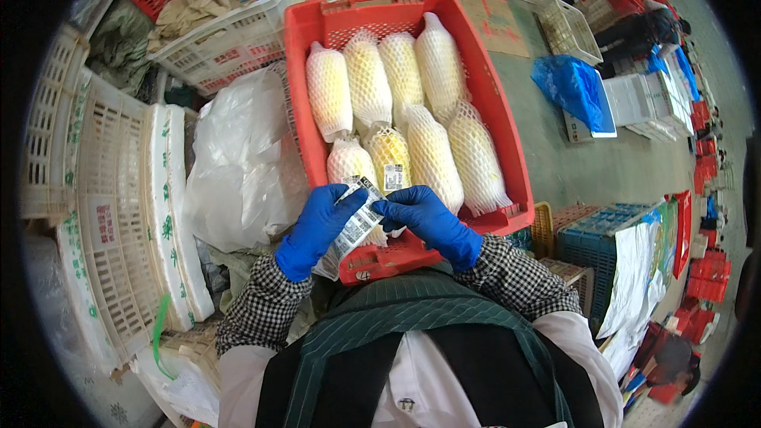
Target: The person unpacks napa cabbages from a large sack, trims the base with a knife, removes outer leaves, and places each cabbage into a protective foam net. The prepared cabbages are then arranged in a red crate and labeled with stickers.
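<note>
A strip of printed labels (358, 223) is pinched in my left hand (324, 220), which wears a blue glove. My right hand (431, 220), also gloved in blue, has its thumb and fingertips at the strip's right edge; whether a label is between them cannot be told. Both hands are over the near end of a red plastic crate (517, 154). Inside it lie several yellowish oblong items in white foam net sleeves (440, 65), in two rows. One netted item (389, 148) in the near row bears a white printed label (393, 178).
Clear plastic bags (244, 154) lie left of the crate, beside a white foam box (172, 208) and a pale plastic crate (116, 214). A white crate with cloth (238, 30) stands behind. Blue crates (594, 244) are at right. A person (642, 30) bends over farther off.
</note>
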A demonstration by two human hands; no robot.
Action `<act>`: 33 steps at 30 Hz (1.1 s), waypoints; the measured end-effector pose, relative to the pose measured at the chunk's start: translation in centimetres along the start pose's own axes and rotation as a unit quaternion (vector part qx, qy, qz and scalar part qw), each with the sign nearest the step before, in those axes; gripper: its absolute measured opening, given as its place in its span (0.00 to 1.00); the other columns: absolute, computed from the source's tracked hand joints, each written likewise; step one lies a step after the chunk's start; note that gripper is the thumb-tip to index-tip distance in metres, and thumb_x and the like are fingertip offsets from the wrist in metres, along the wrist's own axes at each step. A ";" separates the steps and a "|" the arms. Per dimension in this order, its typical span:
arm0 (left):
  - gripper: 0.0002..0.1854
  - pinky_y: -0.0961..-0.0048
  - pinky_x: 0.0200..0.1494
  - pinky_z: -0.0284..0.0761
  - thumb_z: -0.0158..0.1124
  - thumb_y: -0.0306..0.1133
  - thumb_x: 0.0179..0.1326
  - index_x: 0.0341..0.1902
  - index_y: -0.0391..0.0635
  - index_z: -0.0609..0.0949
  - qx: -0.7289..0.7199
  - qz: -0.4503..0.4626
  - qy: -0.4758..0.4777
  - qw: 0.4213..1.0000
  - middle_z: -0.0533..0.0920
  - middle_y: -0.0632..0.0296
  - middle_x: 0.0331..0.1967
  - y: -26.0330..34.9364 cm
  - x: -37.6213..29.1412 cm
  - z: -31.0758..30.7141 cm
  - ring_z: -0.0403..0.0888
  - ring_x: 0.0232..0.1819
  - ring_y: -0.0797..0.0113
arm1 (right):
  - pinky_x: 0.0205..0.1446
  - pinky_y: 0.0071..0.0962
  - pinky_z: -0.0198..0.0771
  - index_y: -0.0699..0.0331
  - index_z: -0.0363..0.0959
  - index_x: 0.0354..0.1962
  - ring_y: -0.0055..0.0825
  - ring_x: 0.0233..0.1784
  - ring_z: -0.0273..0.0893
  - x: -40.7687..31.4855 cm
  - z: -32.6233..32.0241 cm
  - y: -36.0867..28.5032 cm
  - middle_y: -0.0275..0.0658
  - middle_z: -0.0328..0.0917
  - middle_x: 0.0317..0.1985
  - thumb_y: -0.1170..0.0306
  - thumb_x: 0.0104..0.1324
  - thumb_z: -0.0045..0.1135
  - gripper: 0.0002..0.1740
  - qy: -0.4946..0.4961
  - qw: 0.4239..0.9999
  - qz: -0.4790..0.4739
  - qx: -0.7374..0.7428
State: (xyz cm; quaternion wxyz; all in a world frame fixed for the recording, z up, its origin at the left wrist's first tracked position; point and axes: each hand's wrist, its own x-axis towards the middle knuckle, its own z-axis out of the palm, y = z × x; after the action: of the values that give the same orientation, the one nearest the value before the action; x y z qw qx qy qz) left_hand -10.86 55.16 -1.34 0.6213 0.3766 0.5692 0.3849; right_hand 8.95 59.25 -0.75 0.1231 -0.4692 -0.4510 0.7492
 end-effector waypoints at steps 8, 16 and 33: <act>0.12 0.79 0.34 0.76 0.67 0.29 0.56 0.42 0.34 0.82 -0.040 -0.112 -0.050 0.992 0.84 0.60 0.32 0.3 -0.5 -0.7 0.81 0.30 0.76 | 0.25 0.20 0.68 0.70 0.79 0.29 0.22 0.21 0.76 3.5 -9.0 4.3 0.39 0.79 0.22 0.59 0.61 0.62 0.18 0.275 0.960 -0.060 0.011; 0.13 0.76 0.43 0.77 0.60 0.25 0.57 0.46 0.35 0.80 -0.022 -0.039 -0.042 0.998 0.84 0.58 0.38 1.6 -1.4 -1.6 0.81 0.37 0.73 | 0.38 0.31 0.73 0.65 0.80 0.30 0.34 0.32 0.80 2.2 -10.0 2.5 0.43 0.82 0.28 0.49 0.59 0.59 0.25 0.292 0.847 0.034 -0.443; 0.11 0.76 0.38 0.77 0.70 0.30 0.54 0.38 0.37 0.82 0.012 -0.094 -0.127 0.987 0.84 0.59 0.32 0.4 -1.9 1.8 0.81 0.33 0.75 | 0.27 0.19 0.71 0.67 0.79 0.36 0.19 0.22 0.74 0.6 -11.0 1.8 0.35 0.79 0.27 0.65 0.65 0.58 0.12 0.260 0.949 -0.181 -0.016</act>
State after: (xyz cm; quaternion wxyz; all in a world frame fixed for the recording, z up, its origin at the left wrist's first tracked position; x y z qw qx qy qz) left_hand -9.21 53.55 -0.08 0.7171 0.3750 0.5234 0.2669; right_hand 18.02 64.83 -4.21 0.3617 -0.5602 -0.4925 0.5593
